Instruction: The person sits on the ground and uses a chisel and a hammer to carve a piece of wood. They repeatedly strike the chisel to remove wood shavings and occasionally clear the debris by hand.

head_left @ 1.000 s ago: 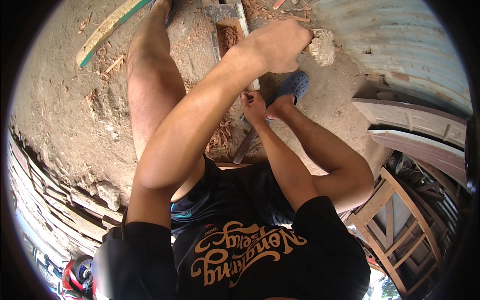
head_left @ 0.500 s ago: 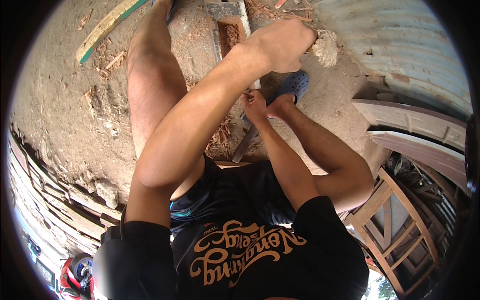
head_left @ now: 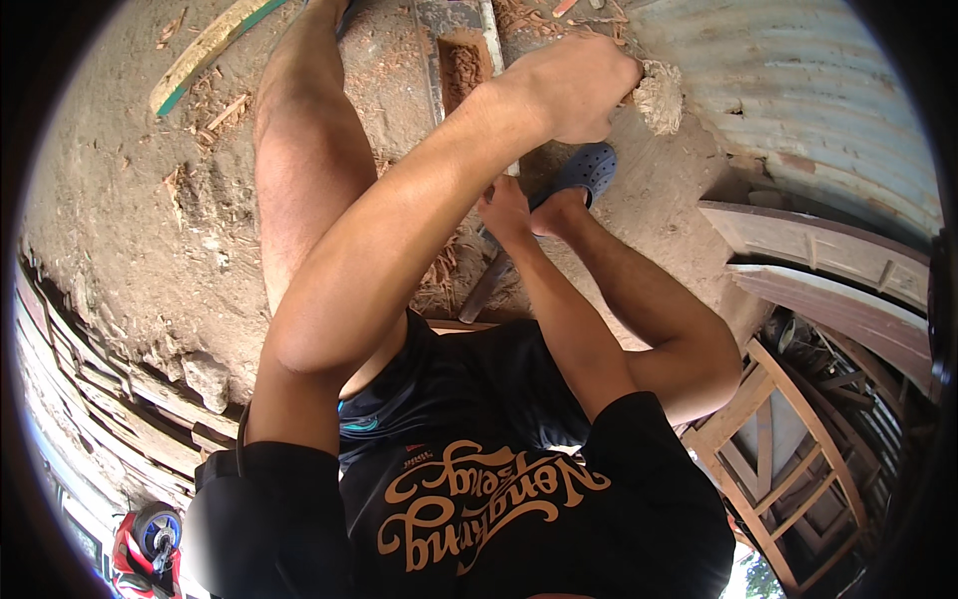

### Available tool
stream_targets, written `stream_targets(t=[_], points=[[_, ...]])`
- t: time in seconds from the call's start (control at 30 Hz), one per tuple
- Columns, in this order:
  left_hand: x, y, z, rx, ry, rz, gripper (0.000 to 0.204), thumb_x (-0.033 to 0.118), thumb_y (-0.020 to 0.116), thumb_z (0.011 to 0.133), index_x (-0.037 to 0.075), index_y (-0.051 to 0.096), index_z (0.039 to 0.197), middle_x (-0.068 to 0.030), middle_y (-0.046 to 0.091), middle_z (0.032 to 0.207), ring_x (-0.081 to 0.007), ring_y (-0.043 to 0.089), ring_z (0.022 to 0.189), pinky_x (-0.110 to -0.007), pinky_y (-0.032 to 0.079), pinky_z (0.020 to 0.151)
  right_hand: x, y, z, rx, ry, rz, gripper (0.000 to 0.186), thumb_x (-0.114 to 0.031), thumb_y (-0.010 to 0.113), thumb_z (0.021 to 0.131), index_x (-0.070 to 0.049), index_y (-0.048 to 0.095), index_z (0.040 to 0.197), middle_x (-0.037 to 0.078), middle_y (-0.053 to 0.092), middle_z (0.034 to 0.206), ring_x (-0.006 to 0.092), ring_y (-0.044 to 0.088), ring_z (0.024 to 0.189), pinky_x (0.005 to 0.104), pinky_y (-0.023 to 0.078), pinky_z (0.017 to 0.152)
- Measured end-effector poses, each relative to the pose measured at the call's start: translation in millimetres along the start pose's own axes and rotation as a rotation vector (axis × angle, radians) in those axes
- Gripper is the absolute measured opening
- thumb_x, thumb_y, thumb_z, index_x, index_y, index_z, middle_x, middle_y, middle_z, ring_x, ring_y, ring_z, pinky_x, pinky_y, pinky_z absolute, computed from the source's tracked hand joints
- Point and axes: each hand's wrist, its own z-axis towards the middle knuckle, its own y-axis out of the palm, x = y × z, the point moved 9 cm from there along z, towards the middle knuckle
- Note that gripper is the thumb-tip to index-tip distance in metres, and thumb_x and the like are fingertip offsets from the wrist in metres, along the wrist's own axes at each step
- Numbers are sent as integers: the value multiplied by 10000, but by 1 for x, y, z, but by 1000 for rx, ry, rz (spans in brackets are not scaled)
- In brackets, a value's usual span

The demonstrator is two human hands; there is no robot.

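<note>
Head: timber (head_left: 439,18) points lengthwise forward; left hand (head_left: 584,88) clutches frayed block (head_left: 660,98); right grip (head_left: 507,209) unclear.

bare left hand (head_left: 577,88) hides its own grip; bare right hand (head_left: 507,212): grip too small to tell. long grey-white wooden beam (head_left: 451,20): cut by top edge, partly behind left forearm (head_left: 399,220).

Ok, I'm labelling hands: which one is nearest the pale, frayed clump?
The left hand, higher in the picture and beside the clump; the right hand is lower, near the blue clog.
</note>
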Motion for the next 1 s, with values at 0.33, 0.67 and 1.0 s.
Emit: stream_targets(t=[0.33,0.67,1.0], points=[[3,-3,-2,24,34,-2,241,61,692,720,-18,711,947,-218,709,952,-364,694,970,-428,586,839,-1,4,7,-77,-31,-157,271,-221,604,899,23,551,1003,248,594,1018,438,634,910,523,509,817],[-5,-2,-2,57,15,-8,228,32,674,723,-20,709,942,-223,707,950,-356,700,959,-425,589,828,4,-6,-17,119,18,277,295,-151,640,883,-37,557,1142,196,594,1055,393,635,868,465,517,798],[-4,-5,-4,64,25,-4,242,36,674,727,-16,705,962,-217,709,952,-358,698,965,-435,589,820,-6,-6,-12,56,-104,228,271,-100,694,831,-64,537,1049,152,571,1041,371,572,989,436,498,858]])
